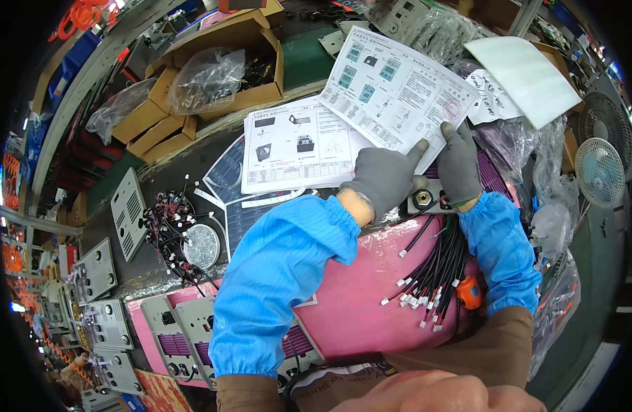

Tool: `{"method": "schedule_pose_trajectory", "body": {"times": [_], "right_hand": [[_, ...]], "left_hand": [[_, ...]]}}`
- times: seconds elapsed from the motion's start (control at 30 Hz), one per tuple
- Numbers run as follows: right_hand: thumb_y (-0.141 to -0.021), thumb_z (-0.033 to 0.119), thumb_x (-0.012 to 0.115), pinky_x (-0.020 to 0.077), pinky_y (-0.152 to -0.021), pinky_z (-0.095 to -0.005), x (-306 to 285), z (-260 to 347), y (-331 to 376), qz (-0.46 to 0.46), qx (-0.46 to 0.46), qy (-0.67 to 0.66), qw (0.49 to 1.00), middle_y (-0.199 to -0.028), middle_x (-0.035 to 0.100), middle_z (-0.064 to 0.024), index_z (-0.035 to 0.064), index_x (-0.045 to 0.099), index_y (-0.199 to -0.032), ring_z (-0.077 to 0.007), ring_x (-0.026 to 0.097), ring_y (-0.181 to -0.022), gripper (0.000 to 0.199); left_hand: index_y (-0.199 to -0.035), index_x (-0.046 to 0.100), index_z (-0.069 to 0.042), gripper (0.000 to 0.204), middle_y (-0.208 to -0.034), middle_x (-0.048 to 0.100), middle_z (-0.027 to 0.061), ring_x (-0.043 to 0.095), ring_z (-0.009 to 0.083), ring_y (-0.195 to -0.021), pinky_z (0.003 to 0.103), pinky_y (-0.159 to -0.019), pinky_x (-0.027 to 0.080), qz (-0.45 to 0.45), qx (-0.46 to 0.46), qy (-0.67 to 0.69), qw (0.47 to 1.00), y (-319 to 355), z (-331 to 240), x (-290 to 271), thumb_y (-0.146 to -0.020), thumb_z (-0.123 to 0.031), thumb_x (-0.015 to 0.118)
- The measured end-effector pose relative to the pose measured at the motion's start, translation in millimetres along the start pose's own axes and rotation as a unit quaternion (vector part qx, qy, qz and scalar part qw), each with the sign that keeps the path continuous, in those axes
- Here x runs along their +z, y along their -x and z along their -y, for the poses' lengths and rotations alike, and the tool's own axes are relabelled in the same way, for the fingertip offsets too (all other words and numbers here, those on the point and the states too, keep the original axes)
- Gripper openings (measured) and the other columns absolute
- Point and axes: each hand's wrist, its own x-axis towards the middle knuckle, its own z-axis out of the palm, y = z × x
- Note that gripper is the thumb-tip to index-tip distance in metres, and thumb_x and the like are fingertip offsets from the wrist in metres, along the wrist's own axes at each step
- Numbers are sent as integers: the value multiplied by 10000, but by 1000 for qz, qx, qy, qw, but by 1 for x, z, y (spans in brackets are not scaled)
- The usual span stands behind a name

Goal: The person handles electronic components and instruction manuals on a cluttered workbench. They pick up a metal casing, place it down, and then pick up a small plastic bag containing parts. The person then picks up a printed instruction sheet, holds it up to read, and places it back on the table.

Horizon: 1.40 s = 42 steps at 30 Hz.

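Up at the far edge of the pink foam-covered bench [357,302], both forearms, in bright blue elastic-cuffed sleeve covers, reach forward and converge on a small grey metal panel with a round socket [426,200]. The left hand [383,177], in a grey knit glove, lies knuckles up just left of the panel, its wrist bent inward; its forefinger stretches out onto the lower edge of a white printed instruction sheet with teal diagrams and a red stamp [391,86], while the other fingers curl under together, and whether they grip anything cannot be told. The right hand [458,165], gloved alike, stands more upright beside the panel's right end, fingers pressed together and pointing away, their tips resting on the same sheet. The panel sits between the two wrists, partly hidden by them. Just below it, a bundle of black wires with white plug ends [432,275] fans down across the foam, between the two sleeves. A second white sheet with device pictures [295,144] lies left of the hands.
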Motion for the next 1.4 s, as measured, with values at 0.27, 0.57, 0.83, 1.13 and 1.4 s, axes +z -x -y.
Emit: {"method": "schedule_pose_trajectory", "body": {"times": [0.27, 0.57, 0.83, 1.13, 1.4], "right_hand": [[-1031, 52, 445, 514, -979, -332, 6, 1, 2, 7, 26, -47, 999, -1303, 619, -172, -22, 493, -1417, -237, 630, -1150, 396], [-975, 155, 548, 639, -631, -353, -25, 15, -12, 54, 196, 71, 976, -1079, 705, -156, -59, 578, -1280, -249, 738, -848, 374], [-972, 148, 551, 623, -759, -360, -35, 39, -168, 68, 189, 27, 979, -997, 690, -160, -59, 591, -1155, -249, 703, -904, 279], [-844, 650, 660, 541, -893, -477, 98, -36, -267, -25, -184, 677, 713, -999, 722, -264, 5, 747, -1030, -430, 686, -1012, 677], [-829, 807, 564, 562, -835, -476, 200, -94, -296, -47, -83, 714, 693, -1077, 742, -184, 59, 756, -1044, -348, 704, -1070, 802]], "left_hand": [[-1508, 455, -236, 657, -842, 737, 101, 733, 308, -764, 473, -636, 525, -16, 5, -16, 1000, -13, 1, 2, -941, -540, 591], [-1441, 517, -192, 588, -796, 716, 112, 717, 306, -750, 459, -595, 533, -65, 17, 18, 998, 39, 15, 6, -934, -463, 641], [-1391, 552, -138, 625, -1273, 605, 107, 541, 306, -1244, 451, -1027, 455, -190, 143, -54, 970, 113, 71, 59, -836, -356, 739], [-1388, 553, -110, 572, -1366, 563, 125, 468, 352, -1353, 537, -1166, 330, -160, 90, 25, 983, 112, 83, 75, -904, -391, 672], [-1400, 532, -120, 587, -1380, 536, 126, 469, 345, -1357, 547, -1174, 330, -172, 79, 68, 979, 112, 85, 77, -893, -361, 701]]}}
